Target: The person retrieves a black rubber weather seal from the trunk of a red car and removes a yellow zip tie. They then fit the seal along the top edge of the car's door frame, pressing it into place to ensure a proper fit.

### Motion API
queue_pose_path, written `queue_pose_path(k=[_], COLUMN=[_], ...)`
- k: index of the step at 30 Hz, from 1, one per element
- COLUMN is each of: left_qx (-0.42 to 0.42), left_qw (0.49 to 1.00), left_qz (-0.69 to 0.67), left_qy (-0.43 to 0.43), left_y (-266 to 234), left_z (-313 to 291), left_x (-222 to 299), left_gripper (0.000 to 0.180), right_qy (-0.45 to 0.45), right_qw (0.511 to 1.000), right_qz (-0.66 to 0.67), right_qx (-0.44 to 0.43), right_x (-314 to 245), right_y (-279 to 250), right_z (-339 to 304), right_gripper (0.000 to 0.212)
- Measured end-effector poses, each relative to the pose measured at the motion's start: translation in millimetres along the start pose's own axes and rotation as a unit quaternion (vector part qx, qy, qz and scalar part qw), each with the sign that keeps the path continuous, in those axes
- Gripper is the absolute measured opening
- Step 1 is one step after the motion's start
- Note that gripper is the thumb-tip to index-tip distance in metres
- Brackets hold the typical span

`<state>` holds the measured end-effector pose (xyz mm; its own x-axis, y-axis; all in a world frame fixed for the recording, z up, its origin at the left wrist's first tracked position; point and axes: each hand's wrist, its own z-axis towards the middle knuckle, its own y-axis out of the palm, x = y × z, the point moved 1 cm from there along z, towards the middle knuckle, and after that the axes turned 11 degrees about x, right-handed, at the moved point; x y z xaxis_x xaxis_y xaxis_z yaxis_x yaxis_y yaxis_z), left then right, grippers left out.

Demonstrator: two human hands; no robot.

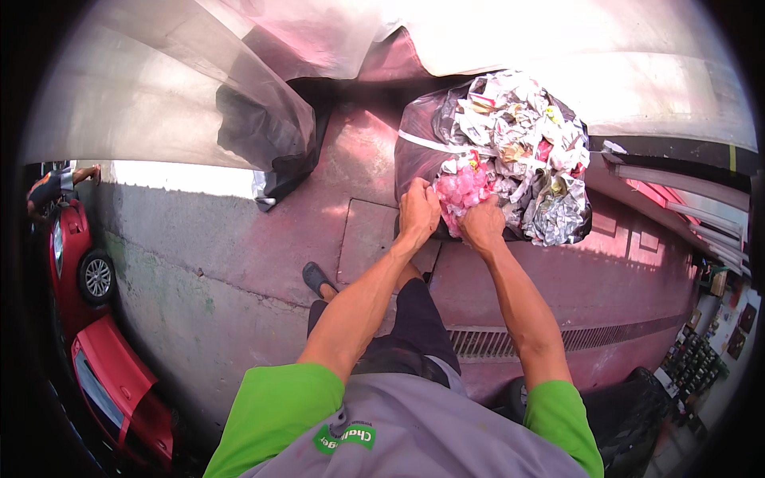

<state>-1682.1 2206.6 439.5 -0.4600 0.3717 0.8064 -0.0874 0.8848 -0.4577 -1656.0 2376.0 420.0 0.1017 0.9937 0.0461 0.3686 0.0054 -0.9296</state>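
A large dark plastic bag (414, 151) bulges with crumpled white, printed and silvery wrappers (518, 135). At its near side lies a bunched pink plastic bag (460, 190). My left hand (419, 212) is closed at the pink bag's left edge, fingers curled in toward it. On the near right of the same bag, my right hand (484, 223) is closed too, its knuckles up against the loose wrappers. The fingertips of both hands are partly hidden in the folds. A white strap (437, 143) crosses the dark bag.
Pale sheeting (159, 95) hangs across the far side, with a dark bundled end (263, 131) at left. A drain grate (486, 342) runs across the reddish floor (382, 279). Red cars (80, 263) and a person (60, 187) are at far left. Shelving (689, 366) stands right.
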Motion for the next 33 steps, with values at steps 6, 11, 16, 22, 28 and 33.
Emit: queue_pose_path(k=[6,11,16,22,28,33], left_qx=[0.014,-0.082,-0.105,-0.134,-0.115,-0.122], left_qw=[0.995,0.996,0.992,0.987,0.989,0.986], left_qz=[-0.048,-0.039,-0.05,-0.059,-0.065,-0.102], left_qy=[0.085,0.022,0.047,0.061,0.062,0.057], left_y=[11.9,35.0,33.7,27.6,3.1,-133.4], left_z=[-27.8,-41.0,-20.7,-2.9,5.9,-25.4], left_x=[-22.2,-60.4,-47.9,-15.2,-27.1,-36.6], left_gripper=[0.016,0.03,0.039,0.032,0.023,0.026], right_qy=[-0.101,-0.112,-0.088,-0.084,-0.131,-0.228], right_qw=[0.98,0.978,0.987,0.995,0.988,0.956], right_qz=[-0.11,-0.128,-0.097,-0.032,0.049,0.097], right_qx=[-0.133,-0.123,-0.095,-0.053,0.061,0.156], right_x=[-19.7,-8.8,17.3,19.1,-49.6,-138.8], right_y=[84.9,64.0,13.7,-23.3,-43.2,-74.9], right_z=[63.9,77.4,69.9,55.5,37.9,15.0], right_gripper=[0.027,0.027,0.027,0.029,0.03,0.03])
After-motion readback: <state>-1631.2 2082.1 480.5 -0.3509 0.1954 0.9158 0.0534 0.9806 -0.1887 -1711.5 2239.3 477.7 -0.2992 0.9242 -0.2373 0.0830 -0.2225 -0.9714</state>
